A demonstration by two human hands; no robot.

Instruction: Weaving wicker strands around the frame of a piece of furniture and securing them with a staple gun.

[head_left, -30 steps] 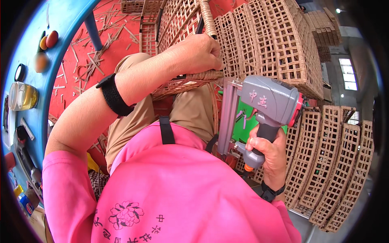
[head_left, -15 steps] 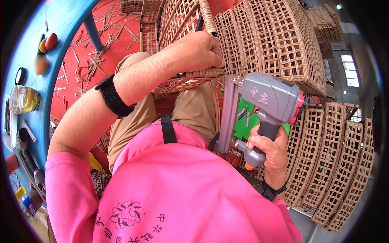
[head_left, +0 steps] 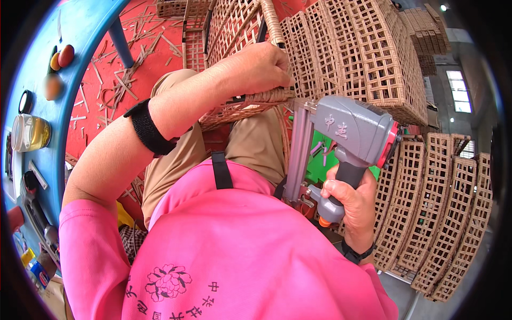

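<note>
Here, right hand [head_left: 349,200] around nail gun [head_left: 346,133], perhaps against wicker frame [head_left: 256,101].

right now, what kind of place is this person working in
Most likely a wicker furniture workshop. Stacks of woven lattice panels stand all around, cane offcuts litter the red floor, and the right hand holds a grey nail gun while the left hand grips a woven piece.

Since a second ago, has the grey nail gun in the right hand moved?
Yes. The grey nail gun has edged left, toward the woven rattan rim under the left hand.
</note>
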